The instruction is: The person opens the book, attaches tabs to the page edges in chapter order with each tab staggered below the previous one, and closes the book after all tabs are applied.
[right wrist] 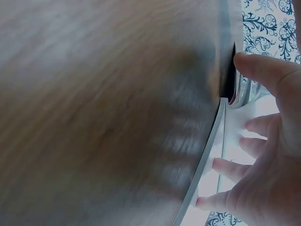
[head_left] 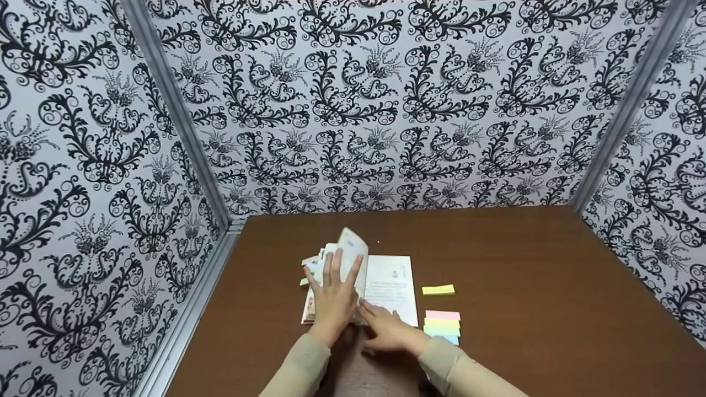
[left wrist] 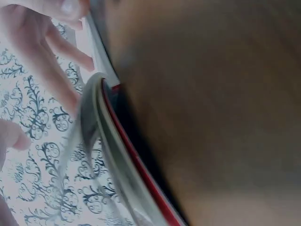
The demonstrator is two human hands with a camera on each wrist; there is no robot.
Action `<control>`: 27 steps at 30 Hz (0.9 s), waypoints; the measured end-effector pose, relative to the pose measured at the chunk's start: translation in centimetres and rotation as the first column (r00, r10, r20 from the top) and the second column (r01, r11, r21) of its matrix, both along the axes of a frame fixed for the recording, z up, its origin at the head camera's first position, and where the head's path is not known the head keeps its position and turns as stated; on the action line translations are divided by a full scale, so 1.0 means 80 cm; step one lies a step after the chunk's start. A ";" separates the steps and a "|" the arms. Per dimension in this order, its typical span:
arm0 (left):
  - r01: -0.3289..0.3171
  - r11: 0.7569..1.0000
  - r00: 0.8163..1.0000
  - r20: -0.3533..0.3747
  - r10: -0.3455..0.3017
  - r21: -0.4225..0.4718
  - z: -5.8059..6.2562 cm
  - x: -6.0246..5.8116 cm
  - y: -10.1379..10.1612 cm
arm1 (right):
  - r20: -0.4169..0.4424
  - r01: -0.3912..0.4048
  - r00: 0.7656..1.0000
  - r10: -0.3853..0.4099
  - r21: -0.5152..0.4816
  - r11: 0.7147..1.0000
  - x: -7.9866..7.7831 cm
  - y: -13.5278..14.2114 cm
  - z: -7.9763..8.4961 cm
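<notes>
An open book (head_left: 389, 271) lies on the brown table, with some of its pages raised and curved near the middle. My left hand (head_left: 333, 303) rests against the raised pages (head_left: 353, 251), its fingers spread and pointing away from me. On the right-hand page, close to the fold, lies my right hand (head_left: 389, 329). In the right wrist view its fingers (right wrist: 233, 169) stretch over the white page and its thumb is by the book's lower edge. The left wrist view shows the bent pages above a red cover edge (left wrist: 153, 188).
Coloured tabs (head_left: 310, 267) stick out of the book's left side. To its right lie a yellow sticky strip (head_left: 438, 289) and a row of pink, yellow, green and blue sticky notes (head_left: 442, 324). Patterned walls (head_left: 358, 110) enclose the table (head_left: 513, 275).
</notes>
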State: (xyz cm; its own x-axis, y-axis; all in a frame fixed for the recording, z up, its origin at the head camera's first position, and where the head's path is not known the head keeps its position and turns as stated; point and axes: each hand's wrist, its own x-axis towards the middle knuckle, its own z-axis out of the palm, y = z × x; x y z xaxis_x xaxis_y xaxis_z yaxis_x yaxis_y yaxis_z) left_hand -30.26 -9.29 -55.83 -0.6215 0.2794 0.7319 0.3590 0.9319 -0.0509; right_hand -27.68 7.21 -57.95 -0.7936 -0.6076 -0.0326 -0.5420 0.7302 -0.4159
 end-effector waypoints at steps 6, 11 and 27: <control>0.003 0.989 0.966 0.258 0.035 -0.146 0.007 -0.002 0.023 | 0.004 0.027 1.000 -0.027 0.054 0.998 0.000 -0.008 -0.001; 0.112 0.974 0.845 0.534 0.011 -0.199 0.002 -0.011 0.040 | -0.018 0.042 0.999 -0.042 0.043 0.998 0.002 -0.011 -0.005; 0.071 0.991 0.642 0.765 0.043 -0.115 -0.017 -0.024 0.020 | 0.049 0.118 0.992 -0.119 0.033 0.993 0.002 -0.011 -0.002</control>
